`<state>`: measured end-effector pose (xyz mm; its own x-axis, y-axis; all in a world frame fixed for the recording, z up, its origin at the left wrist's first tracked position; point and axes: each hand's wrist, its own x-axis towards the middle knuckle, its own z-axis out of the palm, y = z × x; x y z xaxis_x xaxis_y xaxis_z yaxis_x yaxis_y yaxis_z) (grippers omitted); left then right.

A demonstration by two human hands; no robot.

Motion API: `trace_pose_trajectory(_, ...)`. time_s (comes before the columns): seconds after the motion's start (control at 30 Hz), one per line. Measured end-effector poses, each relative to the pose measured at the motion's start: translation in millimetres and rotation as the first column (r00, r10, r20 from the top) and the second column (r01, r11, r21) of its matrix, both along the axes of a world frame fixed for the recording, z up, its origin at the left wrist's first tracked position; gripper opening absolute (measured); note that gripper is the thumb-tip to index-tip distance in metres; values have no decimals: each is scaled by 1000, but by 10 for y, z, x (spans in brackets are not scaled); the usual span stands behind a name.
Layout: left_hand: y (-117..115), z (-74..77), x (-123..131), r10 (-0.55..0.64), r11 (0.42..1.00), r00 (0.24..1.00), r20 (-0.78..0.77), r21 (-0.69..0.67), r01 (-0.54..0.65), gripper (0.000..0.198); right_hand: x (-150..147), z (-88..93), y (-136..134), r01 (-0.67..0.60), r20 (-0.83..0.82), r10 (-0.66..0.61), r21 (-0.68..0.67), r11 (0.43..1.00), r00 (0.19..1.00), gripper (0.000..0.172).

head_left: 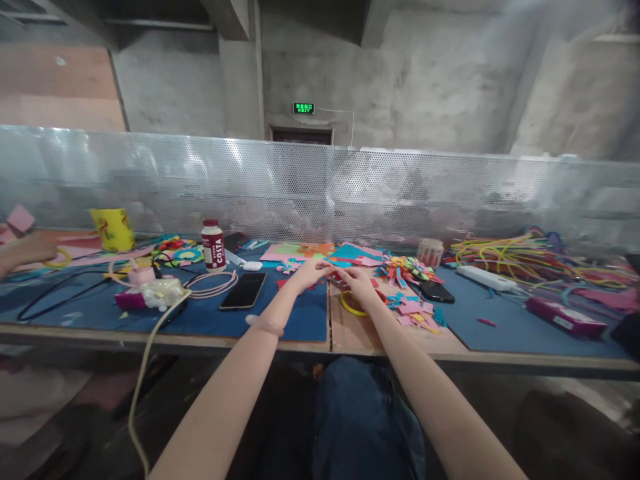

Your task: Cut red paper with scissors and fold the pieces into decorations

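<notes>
My left hand (311,274) and my right hand (359,284) meet over the middle of the table, fingertips pinched close together. Between them shows a small red piece of paper (337,275), mostly covered by the fingers. Under my right wrist lies a yellow ring (349,306), perhaps a roll of tape, partly hidden. More red paper (282,284) rests beside my left wrist. Cut pink and blue paper pieces (417,311) are scattered to the right of my right hand, with a pile of colourful paper strips (406,268) behind them.
A black phone (243,291), a Costa bottle (213,248) and a power strip with cables (160,293) stand left. To the right are another phone (436,291), pipe cleaners (495,261) and a purple box (566,316). Another person's hand (30,252) is at far left.
</notes>
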<state>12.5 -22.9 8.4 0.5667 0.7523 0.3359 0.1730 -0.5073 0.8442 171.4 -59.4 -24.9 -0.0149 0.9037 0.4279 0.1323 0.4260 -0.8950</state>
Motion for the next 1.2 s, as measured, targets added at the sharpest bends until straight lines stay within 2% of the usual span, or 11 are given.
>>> trace_pose_trajectory(0.17,-25,15,-12,3,1000,1000,-20,-2,-3,44,7,-16,10,-51,-4,51,-14,999,999,40)
trace_pose_trajectory(0.3,-33,20,-11,-37,999,999,-17,-15,37,41,24,-32,31,-67,-4,67,2,998,998,39)
trace_pose_trajectory(0.43,-20,9,-2,-42,999,999,-23,-30,41,38,34,-54,71,-22,-51,22,-11,1000,998,35)
trace_pose_trajectory(0.6,27,-16,-3,30,999,1000,-6,-23,-30,34,47,-82,114,45,-81,-48,-36,998,996,29)
trace_pose_trajectory(0.8,65,-34,-1,41,998,998,55,-54,-38,38,40,-67,86,0,-113,-8,-69,998,994,16)
trace_pose_trajectory(0.9,43,-31,0,24,997,998,58,-78,-19,33,11,-33,46,40,-168,-54,-90,995,984,12)
trace_pose_trajectory(1.07,-4,-4,0,60,998,997,37,-7,-60,23,-20,-1,4,16,-197,-39,-120,993,980,16)
trace_pose_trajectory(1.2,-19,8,8,67,996,996,55,-68,-63,26,-4,-19,18,-24,-210,16,-35,999,978,24)
